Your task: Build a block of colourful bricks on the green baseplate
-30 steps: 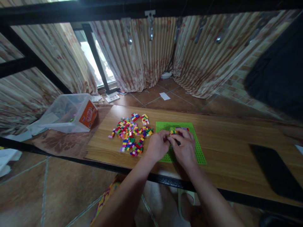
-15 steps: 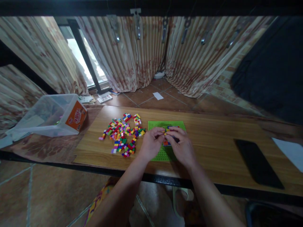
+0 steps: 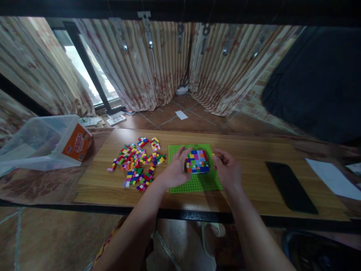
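A block of small multicoloured toy bricks sits on the green studded baseplate. My left hand holds the block at its left side, thumb at the near corner and fingers at the far one. Just off the baseplate's right edge, my right hand is closed in a pinch. A tiny yellow brick shows at its fingertips, partly hidden and slightly blurred. To the left of my left hand lies a loose pile of coloured bricks.
A clear plastic bin with an orange label stands left of the wooden table. A black flat slab and white paper lie on the right. Metal clips hang from a dark bar overhead.
My hands have moved apart. The right has drawn back rightward with the yellow brick, and the left rests round the block's side. The block's top now shows. The view has shifted slightly right.
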A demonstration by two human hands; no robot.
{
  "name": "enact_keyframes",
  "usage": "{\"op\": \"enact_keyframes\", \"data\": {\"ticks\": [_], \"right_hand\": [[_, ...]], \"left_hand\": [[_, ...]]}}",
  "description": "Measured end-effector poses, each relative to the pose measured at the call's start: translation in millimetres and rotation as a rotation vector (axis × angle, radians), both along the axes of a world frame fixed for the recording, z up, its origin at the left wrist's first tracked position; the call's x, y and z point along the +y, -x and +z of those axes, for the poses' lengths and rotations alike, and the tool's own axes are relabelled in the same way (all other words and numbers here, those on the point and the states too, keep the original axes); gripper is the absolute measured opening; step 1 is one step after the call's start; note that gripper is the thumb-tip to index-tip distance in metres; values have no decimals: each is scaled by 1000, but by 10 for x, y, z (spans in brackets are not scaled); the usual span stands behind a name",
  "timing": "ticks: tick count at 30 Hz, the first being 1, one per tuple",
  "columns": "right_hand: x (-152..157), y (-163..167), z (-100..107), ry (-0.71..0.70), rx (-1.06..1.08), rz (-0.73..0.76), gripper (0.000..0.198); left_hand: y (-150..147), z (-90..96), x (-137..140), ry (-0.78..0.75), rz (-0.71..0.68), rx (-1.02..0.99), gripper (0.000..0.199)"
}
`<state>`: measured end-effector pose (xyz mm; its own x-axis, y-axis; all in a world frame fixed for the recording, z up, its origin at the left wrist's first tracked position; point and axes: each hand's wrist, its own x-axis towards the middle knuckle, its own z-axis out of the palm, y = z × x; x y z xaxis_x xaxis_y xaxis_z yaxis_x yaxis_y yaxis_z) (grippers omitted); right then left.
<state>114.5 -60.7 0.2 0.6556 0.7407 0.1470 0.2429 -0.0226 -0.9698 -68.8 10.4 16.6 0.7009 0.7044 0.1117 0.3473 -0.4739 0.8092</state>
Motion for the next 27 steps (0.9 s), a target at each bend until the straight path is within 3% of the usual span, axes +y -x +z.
{"op": "enact_keyframes", "data": {"ticks": [3, 5, 9, 17, 27], "right_hand": [[-20, -10, -4, 16, 9, 29, 37], [-30, -9, 6, 35, 16, 46, 33], [-42, -22, 21, 40, 37, 44, 26], [-95, -56, 74, 57, -117, 53, 18], [5, -65, 21, 84, -302, 67, 19]], "left_hand": [[-43, -6, 25, -43, -81, 54, 91], [-69, -10, 32, -85, -53, 69, 86], [-119, -37, -22, -171, 71, 127, 84], [-234, -128, -284, -325, 439, 197, 93], [-284, -50, -395, -296, 332, 315, 108]]}}
